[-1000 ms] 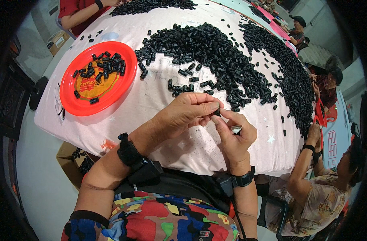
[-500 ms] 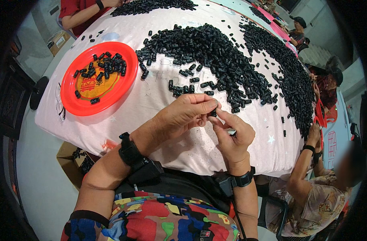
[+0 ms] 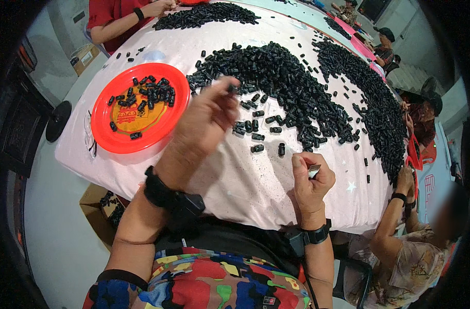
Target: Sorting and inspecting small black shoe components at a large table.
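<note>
Head: black piece (image 3: 232,89) in left hand (image 3: 206,116)

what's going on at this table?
A person is handling small black cylindrical parts at a cloth-covered table. Their left hand, slightly blurred, pinches a black part in front of the big heap. Their right hand holds a small, flat, shiny piece above the cloth. A red tray on the left already has some parts in it. Other people sit around the table near more heaps.
</note>
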The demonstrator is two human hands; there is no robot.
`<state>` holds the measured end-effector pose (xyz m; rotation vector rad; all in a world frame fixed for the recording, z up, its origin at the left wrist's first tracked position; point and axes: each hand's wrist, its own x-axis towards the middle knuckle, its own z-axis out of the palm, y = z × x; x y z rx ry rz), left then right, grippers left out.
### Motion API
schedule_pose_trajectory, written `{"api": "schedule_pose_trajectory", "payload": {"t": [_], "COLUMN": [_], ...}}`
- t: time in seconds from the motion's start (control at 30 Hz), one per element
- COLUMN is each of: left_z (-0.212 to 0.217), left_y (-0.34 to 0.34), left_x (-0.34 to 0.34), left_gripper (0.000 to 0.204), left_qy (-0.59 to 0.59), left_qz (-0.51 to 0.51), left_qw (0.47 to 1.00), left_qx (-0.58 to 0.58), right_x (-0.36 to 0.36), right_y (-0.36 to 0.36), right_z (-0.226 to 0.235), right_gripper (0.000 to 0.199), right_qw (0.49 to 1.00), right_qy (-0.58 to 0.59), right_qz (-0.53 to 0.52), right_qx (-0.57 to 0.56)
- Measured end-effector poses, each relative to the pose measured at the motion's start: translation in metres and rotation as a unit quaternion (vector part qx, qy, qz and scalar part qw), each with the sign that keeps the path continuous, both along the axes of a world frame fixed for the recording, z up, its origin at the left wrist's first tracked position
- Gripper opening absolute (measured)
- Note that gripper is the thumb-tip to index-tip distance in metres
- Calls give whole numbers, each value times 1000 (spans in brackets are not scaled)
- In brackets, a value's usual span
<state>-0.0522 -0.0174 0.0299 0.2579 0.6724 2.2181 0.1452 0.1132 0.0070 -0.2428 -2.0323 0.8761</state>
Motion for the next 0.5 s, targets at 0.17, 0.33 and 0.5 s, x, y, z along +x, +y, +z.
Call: {"api": "schedule_pose_trajectory", "payload": {"t": [0.17, 0.33, 0.5], "left_z": [8, 15, 0], "left_y": [-53, -46, -9], "left_x": [-66, -52, -3], "left_gripper": [22, 23, 20], "left_qy": [-148, -90, 319], "left_qz": [124, 120, -136], "left_qw": [968, 985, 914], "left_qx": [158, 85, -212], "right_x": [-1, -3, -1], "right_y": [2, 3, 5], "right_z": [-3, -4, -6], "right_gripper": [7, 8, 8], "right_qw": [999, 999, 999], "right_qy": [-3, -3, -21], "right_qz": [-23, -27, -25], "right_qx": [-23, -29, -35]}}
